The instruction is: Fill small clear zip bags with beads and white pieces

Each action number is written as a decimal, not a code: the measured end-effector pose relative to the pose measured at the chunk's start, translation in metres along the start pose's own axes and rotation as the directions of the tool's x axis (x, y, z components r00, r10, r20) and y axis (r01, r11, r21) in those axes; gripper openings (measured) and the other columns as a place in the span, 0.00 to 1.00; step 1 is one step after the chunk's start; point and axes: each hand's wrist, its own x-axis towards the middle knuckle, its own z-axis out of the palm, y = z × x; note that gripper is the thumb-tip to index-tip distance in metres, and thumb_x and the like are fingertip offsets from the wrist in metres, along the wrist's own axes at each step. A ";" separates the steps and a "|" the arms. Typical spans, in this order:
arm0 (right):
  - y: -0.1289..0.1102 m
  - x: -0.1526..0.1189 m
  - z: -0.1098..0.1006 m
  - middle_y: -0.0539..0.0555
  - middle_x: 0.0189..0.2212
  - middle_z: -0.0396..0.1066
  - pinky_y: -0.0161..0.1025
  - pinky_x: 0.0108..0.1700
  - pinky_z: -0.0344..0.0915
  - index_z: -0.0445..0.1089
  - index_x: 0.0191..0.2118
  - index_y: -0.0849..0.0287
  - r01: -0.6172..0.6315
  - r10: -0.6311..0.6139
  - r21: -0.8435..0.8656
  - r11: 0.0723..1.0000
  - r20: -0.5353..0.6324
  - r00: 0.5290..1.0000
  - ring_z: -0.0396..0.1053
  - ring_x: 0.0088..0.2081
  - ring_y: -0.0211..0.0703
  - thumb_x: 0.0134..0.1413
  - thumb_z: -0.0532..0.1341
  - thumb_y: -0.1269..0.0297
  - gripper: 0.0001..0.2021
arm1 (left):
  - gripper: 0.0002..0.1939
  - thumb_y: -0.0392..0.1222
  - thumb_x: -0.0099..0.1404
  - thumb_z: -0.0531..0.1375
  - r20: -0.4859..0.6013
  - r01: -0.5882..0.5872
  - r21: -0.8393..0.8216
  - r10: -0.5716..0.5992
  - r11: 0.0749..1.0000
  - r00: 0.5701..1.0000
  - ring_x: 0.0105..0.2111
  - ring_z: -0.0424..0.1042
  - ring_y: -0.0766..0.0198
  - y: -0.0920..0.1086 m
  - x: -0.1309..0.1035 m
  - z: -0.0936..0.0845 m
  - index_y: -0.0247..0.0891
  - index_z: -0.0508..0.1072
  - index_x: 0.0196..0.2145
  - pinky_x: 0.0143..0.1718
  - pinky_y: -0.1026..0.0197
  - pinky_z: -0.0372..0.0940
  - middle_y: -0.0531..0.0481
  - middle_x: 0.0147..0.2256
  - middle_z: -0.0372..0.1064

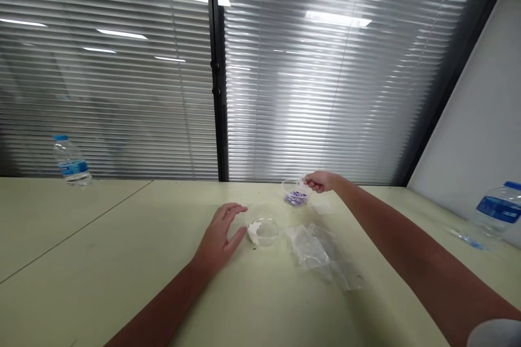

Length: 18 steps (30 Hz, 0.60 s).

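Toward the back of the table stands a clear plastic bowl with small purple and white pieces in it. My right hand is closed at this bowl's right rim. Something whitish shows at its fingertips, too small to make out. Nearer to me, a second clear plastic bowl has a white lump at its left side. Just left of that bowl is my left hand, its fingers apart and nothing held.
Crumpled clear plastic bags lie on the table between the near bowl and my right arm. A water bottle stands at the back left, another large bottle at the right. Window blinds rise behind the table.
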 end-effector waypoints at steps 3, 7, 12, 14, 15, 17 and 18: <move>0.006 -0.001 0.007 0.45 0.25 0.60 0.26 0.20 0.53 0.67 0.39 0.64 0.035 -0.031 0.105 0.994 -0.036 0.999 0.53 0.20 0.27 0.73 0.57 0.55 0.16 | 0.22 0.46 0.70 0.60 0.080 -0.142 0.098 0.134 0.985 0.988 0.62 0.62 0.49 0.009 0.000 -0.003 0.50 0.68 0.60 0.61 0.46 0.64 0.45 0.61 0.63; 0.013 -0.001 0.020 0.45 0.25 0.61 0.26 0.21 0.55 0.68 0.39 0.64 0.055 -0.037 0.187 0.981 -0.099 0.994 0.54 0.20 0.28 0.73 0.57 0.54 0.16 | 0.07 0.43 0.70 0.60 0.123 -0.248 0.227 0.225 0.942 0.966 0.59 0.66 0.51 0.006 0.003 -0.002 0.49 0.76 0.44 0.58 0.46 0.64 0.50 0.54 0.71; 0.021 -0.001 0.033 0.47 0.27 0.64 0.27 0.23 0.60 0.69 0.42 0.65 0.083 -0.034 0.210 0.974 -0.226 0.973 0.59 0.22 0.29 0.72 0.58 0.54 0.16 | 0.05 0.43 0.71 0.60 0.075 -0.269 0.346 0.260 0.899 0.963 0.55 0.70 0.52 -0.023 0.008 -0.012 0.49 0.76 0.41 0.56 0.47 0.64 0.51 0.49 0.74; 0.024 0.001 0.034 0.50 0.31 0.68 0.30 0.27 0.65 0.70 0.44 0.64 0.114 -0.053 0.201 0.973 -0.289 0.956 0.63 0.26 0.31 0.72 0.58 0.55 0.15 | 0.05 0.44 0.72 0.59 0.052 -0.256 0.384 0.256 0.887 0.965 0.55 0.70 0.51 -0.034 0.010 -0.021 0.49 0.76 0.42 0.54 0.46 0.64 0.51 0.49 0.75; 0.026 0.002 0.034 0.51 0.33 0.69 0.31 0.30 0.67 0.70 0.45 0.64 0.131 -0.063 0.192 0.973 -0.323 0.944 0.66 0.28 0.33 0.72 0.58 0.55 0.15 | 0.06 0.45 0.72 0.59 0.043 -0.242 0.406 0.246 0.881 0.968 0.54 0.71 0.51 -0.038 0.010 -0.025 0.50 0.76 0.43 0.54 0.46 0.64 0.50 0.49 0.74; 0.028 0.007 0.033 0.53 0.38 0.71 0.35 0.35 0.71 0.71 0.45 0.64 0.164 -0.089 0.164 0.973 -0.389 0.917 0.69 0.33 0.36 0.71 0.59 0.55 0.15 | 0.10 0.46 0.72 0.58 -0.019 -0.174 0.464 0.206 0.868 0.978 0.54 0.70 0.48 -0.037 0.010 -0.032 0.50 0.74 0.50 0.54 0.41 0.63 0.48 0.52 0.73; 0.029 0.009 0.032 0.54 0.39 0.72 0.37 0.38 0.71 0.72 0.45 0.64 0.179 -0.103 0.147 0.973 -0.415 0.904 0.70 0.36 0.38 0.70 0.60 0.55 0.15 | 0.14 0.46 0.72 0.57 -0.074 -0.127 0.486 0.186 0.865 0.980 0.55 0.69 0.46 -0.031 0.008 -0.032 0.50 0.71 0.54 0.56 0.38 0.62 0.46 0.54 0.70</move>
